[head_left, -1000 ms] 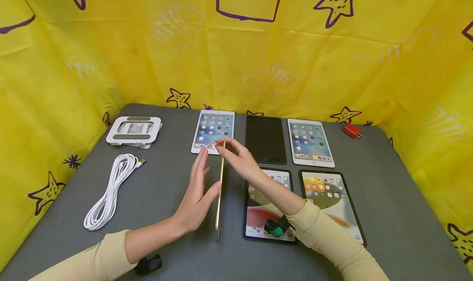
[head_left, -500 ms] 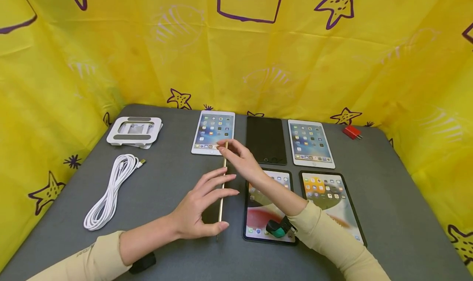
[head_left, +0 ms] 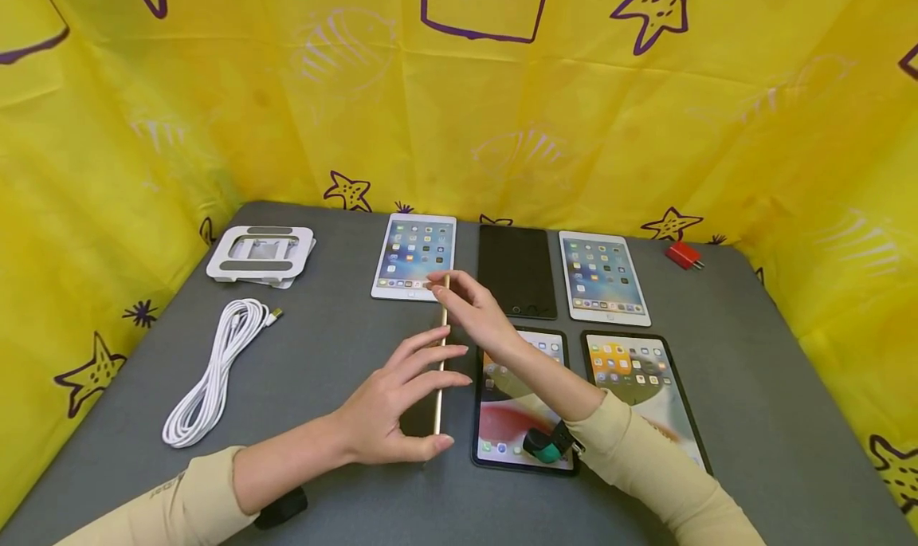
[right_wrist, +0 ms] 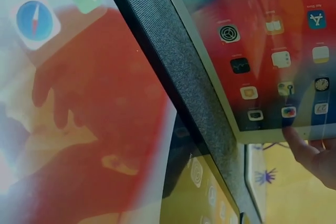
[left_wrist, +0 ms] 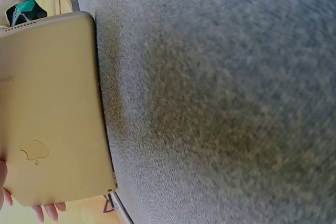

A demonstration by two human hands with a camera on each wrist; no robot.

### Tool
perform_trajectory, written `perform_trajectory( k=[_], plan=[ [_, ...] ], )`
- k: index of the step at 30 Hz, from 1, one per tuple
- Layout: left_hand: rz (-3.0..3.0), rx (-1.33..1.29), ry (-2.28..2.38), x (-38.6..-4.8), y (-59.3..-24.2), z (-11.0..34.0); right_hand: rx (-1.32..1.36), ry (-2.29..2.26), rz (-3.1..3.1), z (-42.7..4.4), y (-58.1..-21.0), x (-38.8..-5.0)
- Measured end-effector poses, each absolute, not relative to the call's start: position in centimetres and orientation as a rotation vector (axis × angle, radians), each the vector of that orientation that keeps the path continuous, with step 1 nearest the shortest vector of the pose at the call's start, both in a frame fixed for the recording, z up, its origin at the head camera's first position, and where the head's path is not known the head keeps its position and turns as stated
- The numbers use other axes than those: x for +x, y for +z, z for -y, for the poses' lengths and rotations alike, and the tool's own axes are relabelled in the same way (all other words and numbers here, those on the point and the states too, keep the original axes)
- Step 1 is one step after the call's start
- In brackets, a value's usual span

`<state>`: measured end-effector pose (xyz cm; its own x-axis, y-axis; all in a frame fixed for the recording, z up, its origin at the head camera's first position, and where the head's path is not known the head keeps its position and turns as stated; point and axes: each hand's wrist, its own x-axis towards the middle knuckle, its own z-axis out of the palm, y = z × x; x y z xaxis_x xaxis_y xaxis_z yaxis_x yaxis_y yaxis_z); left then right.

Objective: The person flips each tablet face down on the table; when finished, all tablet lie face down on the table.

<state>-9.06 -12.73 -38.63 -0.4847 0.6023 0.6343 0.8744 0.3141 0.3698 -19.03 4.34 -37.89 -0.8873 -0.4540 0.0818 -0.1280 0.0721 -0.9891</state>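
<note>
Head view: on grey tabletop [head_left: 323, 347] before yellow curtains [head_left: 459, 92], a gold tablet [head_left: 439, 406] is pinched by right hand [head_left: 476, 315], left hand [head_left: 390, 402] outspread.

Gold-backed tablet [left_wrist: 60, 93], lit screen, long edge down on grey tabletop [head_left: 330, 331]

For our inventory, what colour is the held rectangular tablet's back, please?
The tablet's back is gold, seen best in the left wrist view.

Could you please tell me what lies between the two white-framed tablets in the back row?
In the head view, a black tablet lies flat between the left white-framed tablet and the right one.
</note>
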Motion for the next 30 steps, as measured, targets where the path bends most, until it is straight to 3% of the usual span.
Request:
perform_trajectory(
  k=[30],
  plan=[
    [2.054, -1.490, -0.711, -10.0, -38.3, 11.1, -0.477, -2.017, -1.939, -6.0, -39.1, -18.6]
  ],
)
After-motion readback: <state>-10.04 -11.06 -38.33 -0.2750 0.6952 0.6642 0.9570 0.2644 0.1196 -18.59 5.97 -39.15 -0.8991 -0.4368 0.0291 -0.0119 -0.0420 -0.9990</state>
